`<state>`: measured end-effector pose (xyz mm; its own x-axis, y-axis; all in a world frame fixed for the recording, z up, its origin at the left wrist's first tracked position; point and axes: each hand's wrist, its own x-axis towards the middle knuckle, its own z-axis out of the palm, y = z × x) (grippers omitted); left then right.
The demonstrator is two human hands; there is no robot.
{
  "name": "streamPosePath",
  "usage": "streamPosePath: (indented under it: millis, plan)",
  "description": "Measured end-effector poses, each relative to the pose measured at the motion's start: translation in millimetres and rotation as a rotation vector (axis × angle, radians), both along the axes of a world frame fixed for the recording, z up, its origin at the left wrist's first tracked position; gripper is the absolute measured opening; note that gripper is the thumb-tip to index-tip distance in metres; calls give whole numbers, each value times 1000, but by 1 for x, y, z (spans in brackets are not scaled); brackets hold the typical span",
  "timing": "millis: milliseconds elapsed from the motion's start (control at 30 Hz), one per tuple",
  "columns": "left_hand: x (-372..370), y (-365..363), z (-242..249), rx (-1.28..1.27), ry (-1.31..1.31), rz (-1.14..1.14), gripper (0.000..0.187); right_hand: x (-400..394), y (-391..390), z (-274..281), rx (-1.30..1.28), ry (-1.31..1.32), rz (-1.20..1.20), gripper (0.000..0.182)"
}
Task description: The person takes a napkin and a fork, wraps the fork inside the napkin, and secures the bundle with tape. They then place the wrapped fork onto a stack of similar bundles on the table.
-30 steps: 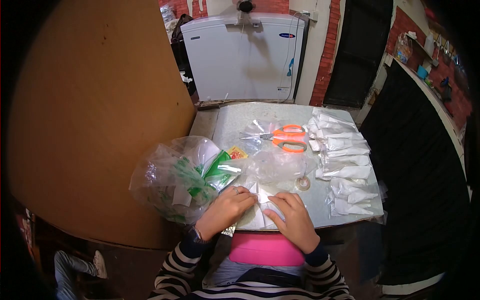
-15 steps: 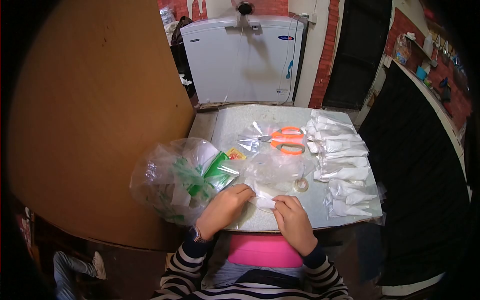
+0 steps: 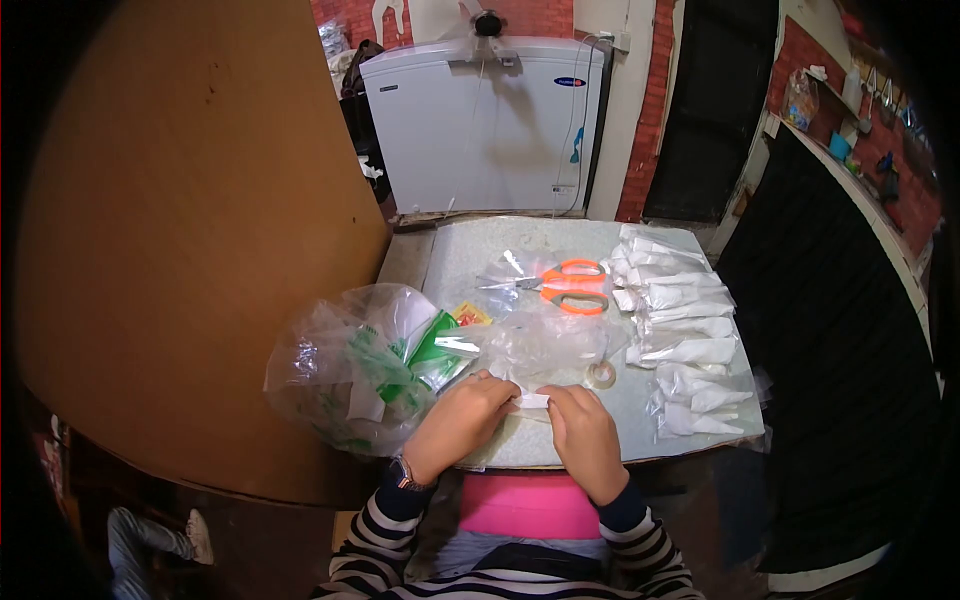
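Observation:
Near the table's front edge, my left hand [image 3: 478, 412] and my right hand [image 3: 583, 425] pinch the two ends of a small white folded tissue or paper [image 3: 532, 400]. Its middle shows as a narrow flat strip between my fingertips. Just beyond lies a heap of clear plastic bags [image 3: 545, 342]. A roll of clear tape [image 3: 600, 374] sits beyond my right hand. Orange-handled scissors [image 3: 575, 287] lie farther back on a clear plastic piece. On the right, several white cone-shaped packets in clear plastic [image 3: 690, 325] form a column.
A large clear plastic bag with green print [image 3: 350, 370] bulges over the table's left side, beside a small yellow packet [image 3: 470, 314]. A brown wooden panel [image 3: 200, 250] borders the left. A white chest freezer [image 3: 480, 130] stands behind the table [image 3: 470, 240]. Another person's leg [image 3: 145, 535] shows lower left.
The white tissue has gone from a larger, looser piece to a narrow folded strip. My hands have come closer together, the left moving slightly right.

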<state>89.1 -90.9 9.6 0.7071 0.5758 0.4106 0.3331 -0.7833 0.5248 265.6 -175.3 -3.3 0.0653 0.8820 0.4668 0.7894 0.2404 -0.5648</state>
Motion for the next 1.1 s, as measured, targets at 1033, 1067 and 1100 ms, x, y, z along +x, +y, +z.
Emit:
streamPosePath:
  millis: [1033,1067,1100]
  plan:
    - [1,2,-4,-65,27,71,15,5,10,-7,7,110,27,10]
    - [2,2,-4,-63,25,77,15,5,11,-8,16,102,19,11]
    - [3,1,-3,-60,23,83,14,4,12,-9,25,95,12,11]
